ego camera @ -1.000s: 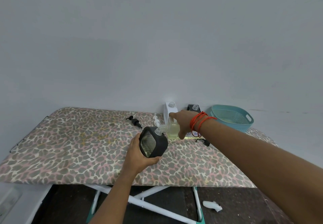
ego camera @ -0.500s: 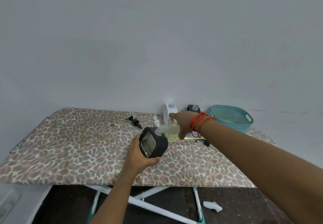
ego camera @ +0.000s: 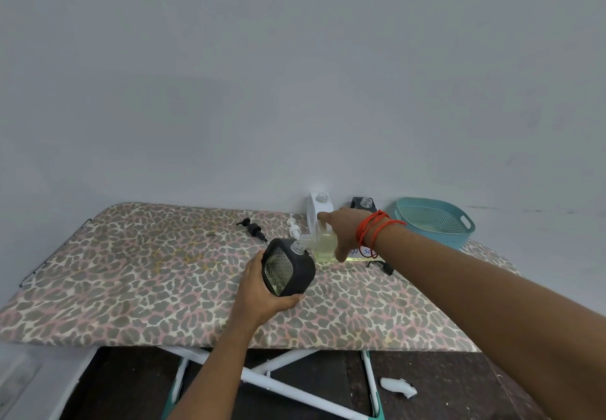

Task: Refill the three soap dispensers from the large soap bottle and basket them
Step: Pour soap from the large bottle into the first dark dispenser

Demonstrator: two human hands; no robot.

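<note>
Fingers (ego camera: 286, 301) gripping dispenser (ego camera: 290, 270), leopard-print board (ego camera: 131, 272), grey wall (ego camera: 295, 75)

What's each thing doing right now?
Black square soap dispenser: pump off, tilted, held in left hand.
Large clear soap bottle: tipped toward its neck, held in right hand.
White dispenser: upright, pump off.
Back black dispenser: upright, pump off.
Black pump: lying loose.
White pump: lying loose.
Teal plastic basket: no dispensers inside.

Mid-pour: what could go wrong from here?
The spout of the large soap bottle meets the narrow neck of the black dispenser; a slight wobble could spill soap onto the leopard-print cover.
The left hand holds that dispenser tilted, so it might overflow early.
The right hand works in front of the open white dispenser and could knock it.
</note>
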